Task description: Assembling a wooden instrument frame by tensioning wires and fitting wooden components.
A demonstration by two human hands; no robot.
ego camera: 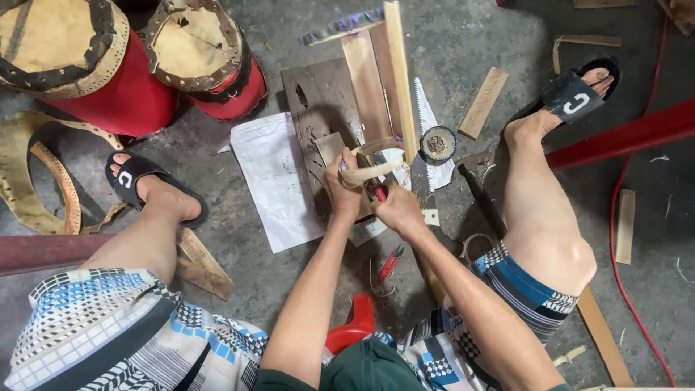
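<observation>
Pale strip gripped by both hands, red-handled tool in right; drums, saw nearby.

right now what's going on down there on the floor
A person sits low over a concrete floor, working with both hands. The left hand grips a pale curved strip, while the right hand holds a red-handled tool against it. Two red drums stand at upper left, and small red snips lie between the knees.
</observation>
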